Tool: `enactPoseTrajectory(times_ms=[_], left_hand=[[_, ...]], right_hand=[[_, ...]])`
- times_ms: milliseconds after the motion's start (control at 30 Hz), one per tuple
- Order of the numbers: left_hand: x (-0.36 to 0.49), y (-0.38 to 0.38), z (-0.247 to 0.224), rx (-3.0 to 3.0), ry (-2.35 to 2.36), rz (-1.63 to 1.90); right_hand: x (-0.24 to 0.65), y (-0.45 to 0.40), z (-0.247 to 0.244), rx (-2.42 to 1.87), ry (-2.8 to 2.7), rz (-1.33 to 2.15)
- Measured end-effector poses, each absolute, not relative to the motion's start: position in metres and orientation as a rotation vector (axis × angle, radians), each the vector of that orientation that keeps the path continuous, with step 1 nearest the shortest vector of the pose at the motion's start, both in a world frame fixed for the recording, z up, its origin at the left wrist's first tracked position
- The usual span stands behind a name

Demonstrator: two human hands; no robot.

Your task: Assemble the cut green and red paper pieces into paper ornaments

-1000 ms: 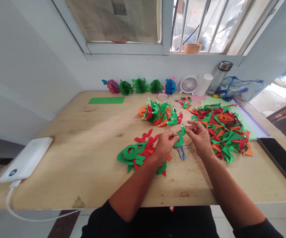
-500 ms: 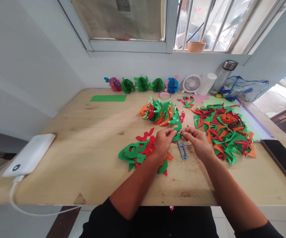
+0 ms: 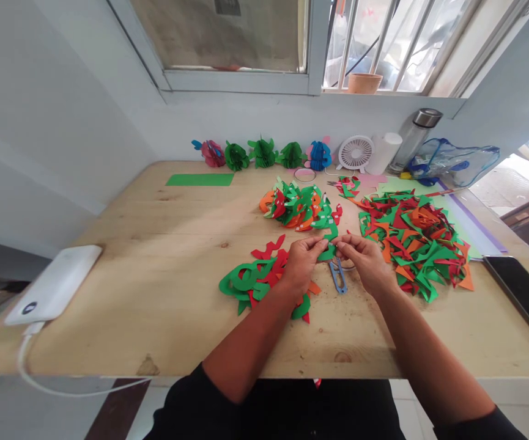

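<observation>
My left hand [image 3: 304, 260] pinches a green paper cutout [image 3: 326, 252] between thumb and fingertips. My right hand [image 3: 366, 260] is closed in a pinch at the right edge of the same cutout; the fingertips hide most of the contact. Just below the cutout, a blue looped hand tool [image 3: 338, 278] lies on the table, its upper end partly hidden. Behind my hands is a pile of curled green, orange and red cutouts [image 3: 298, 208] with small white patches. Partly under my left forearm lies another pile of green and red cutouts [image 3: 246, 278].
A large heap of paper scraps [image 3: 422, 238] is right of my hands, with a phone [image 3: 523, 296] beyond it. Folded paper figures [image 3: 263, 153], a small fan [image 3: 356, 153] and a bottle [image 3: 414, 142] stand along the wall. A white power bank [image 3: 54, 284] sits far left.
Both hands stay almost where they were, still pinching. The green cutout has shifted slightly at the fingertips. The piles look the same.
</observation>
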State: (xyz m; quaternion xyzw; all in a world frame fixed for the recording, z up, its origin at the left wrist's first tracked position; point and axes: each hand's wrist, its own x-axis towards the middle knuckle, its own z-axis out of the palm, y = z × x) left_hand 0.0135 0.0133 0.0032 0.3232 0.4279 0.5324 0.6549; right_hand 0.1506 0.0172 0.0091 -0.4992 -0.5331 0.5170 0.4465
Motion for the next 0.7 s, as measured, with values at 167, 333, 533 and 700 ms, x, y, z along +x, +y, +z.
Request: enactPoseTrajectory(times_ms=[167, 333, 533, 700], left_hand=[[0.014, 0.013, 0.003, 0.722, 0.907, 1.198], [0.013, 0.011, 0.012, 0.835, 0.981, 1.197], [0.013, 0.011, 0.012, 0.932, 1.042, 1.217], [0.014, 0.014, 0.003, 0.969, 1.051, 1.207]], right_hand=[[0.152, 0.018, 0.006, -1.253, -1.348, 1.239], [0.151, 0.017, 0.009, -1.246, -1.345, 1.238], [0.149, 0.015, 0.012, -1.266, -1.426, 1.179], [0.148, 0.013, 0.013, -1.280, -1.511, 1.086]])
